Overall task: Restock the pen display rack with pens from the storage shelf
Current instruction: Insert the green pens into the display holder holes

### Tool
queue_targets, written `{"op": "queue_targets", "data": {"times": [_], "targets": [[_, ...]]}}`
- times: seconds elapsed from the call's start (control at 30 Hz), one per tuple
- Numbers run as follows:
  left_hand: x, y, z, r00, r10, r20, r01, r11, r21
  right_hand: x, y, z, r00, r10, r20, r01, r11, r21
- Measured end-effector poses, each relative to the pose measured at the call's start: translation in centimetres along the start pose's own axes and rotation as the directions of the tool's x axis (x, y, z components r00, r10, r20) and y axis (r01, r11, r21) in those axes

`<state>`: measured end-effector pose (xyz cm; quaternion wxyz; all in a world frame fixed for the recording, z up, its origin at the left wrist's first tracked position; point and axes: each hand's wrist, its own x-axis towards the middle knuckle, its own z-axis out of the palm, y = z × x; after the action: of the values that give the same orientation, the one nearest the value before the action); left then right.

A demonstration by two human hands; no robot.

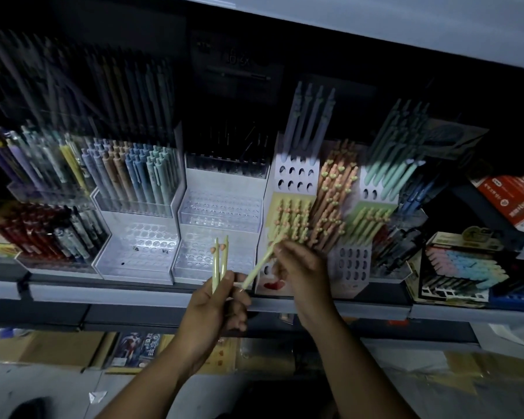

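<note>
Left hand grips two pale green pens upright, in front of the shelf edge. Right hand pinches a third pen, slanted, its top end at the yellow rack of matching pens.

Bare left grip, bare right grip; left forearm, right forearm, both bare

I recorded racks of clear glossy plastic, pens of smooth matt plastic, boxes of plain cardboard.
</note>
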<state>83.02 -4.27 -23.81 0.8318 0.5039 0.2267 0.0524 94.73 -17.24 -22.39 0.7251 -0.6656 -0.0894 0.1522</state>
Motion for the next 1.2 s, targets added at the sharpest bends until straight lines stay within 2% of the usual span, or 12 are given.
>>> {"op": "queue_targets", "data": {"times": [0.07, 0.2, 0.33, 0.4, 0.67, 0.83, 1.0, 1.2], "targets": [[0.1, -0.2, -0.5, 1.000, -0.011, -0.022, 0.011, 1.000, -0.009, 0.7, 0.0, -0.9, 0.993, -0.092, -0.075, 0.090, 0.996, -0.026], [0.2, -0.8, -1.3, 0.999, -0.021, -0.044, 0.024, 0.998, 0.059, 1.5, 1.3, -2.0, 0.957, -0.251, -0.146, 0.190, 0.922, -0.338], [0.5, -1.0, -1.4, 0.998, -0.042, -0.040, 0.044, 0.998, 0.055, 1.5, 1.7, -2.0, 0.905, -0.417, -0.084, 0.305, 0.773, -0.557], [0.5, -0.9, -1.3, 0.999, -0.044, -0.030, 0.045, 0.999, 0.023, 1.4, 1.7, -2.0, 0.891, -0.451, -0.043, 0.332, 0.714, -0.617], [0.8, -0.9, -1.1, 0.998, -0.050, -0.026, 0.050, 0.999, 0.012, 1.8, 2.8, -1.8, 0.882, -0.454, 0.124, 0.375, 0.519, -0.768], [0.8, -0.7, -1.2, 0.999, -0.048, -0.015, 0.048, 0.998, 0.035, 2.1, 3.2, -1.3, 0.911, -0.353, 0.212, 0.363, 0.446, -0.818], [0.7, -0.5, -1.3, 0.999, -0.035, -0.020, 0.036, 0.999, 0.028, 2.1, 3.1, -1.4, 0.936, -0.299, 0.187, 0.312, 0.454, -0.835], [0.9, -0.4, -1.3, 0.999, -0.032, -0.014, 0.032, 0.999, 0.037, 2.1, 2.7, -1.3, 0.910, -0.337, 0.243, 0.349, 0.303, -0.887]]}}
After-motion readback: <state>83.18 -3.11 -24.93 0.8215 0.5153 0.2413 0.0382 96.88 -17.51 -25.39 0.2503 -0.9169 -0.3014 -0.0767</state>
